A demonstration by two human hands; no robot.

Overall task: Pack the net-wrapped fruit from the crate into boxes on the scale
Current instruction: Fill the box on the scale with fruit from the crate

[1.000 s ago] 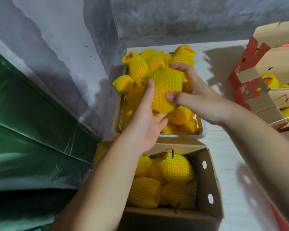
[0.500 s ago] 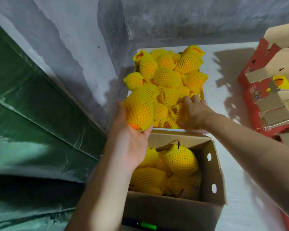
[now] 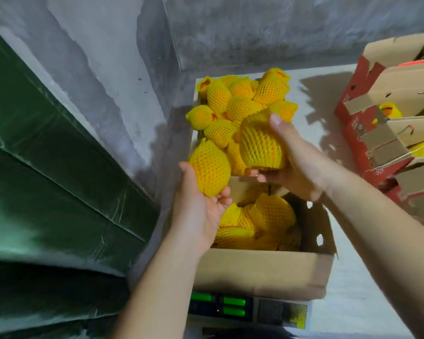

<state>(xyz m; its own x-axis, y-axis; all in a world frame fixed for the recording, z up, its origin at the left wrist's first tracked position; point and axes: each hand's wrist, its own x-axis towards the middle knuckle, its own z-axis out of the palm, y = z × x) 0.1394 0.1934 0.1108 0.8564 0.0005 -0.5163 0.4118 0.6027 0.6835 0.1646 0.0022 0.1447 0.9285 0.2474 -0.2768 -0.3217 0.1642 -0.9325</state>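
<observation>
Head view: left hand (image 3: 196,211) cupping one net-wrapped fruit (image 3: 209,168) above the near box (image 3: 262,270) on the scale (image 3: 245,308); right hand (image 3: 296,167) clamped round a second fruit (image 3: 261,143) over the crate (image 3: 194,99). Risk: loose foam sleeve slipping, fruit dropping hard onto those already packed. Scale readout too blurred to read, possibly near target. Red cartons (image 3: 367,133) close on the right, green sheet (image 3: 59,167) left, crowding the reach.
</observation>
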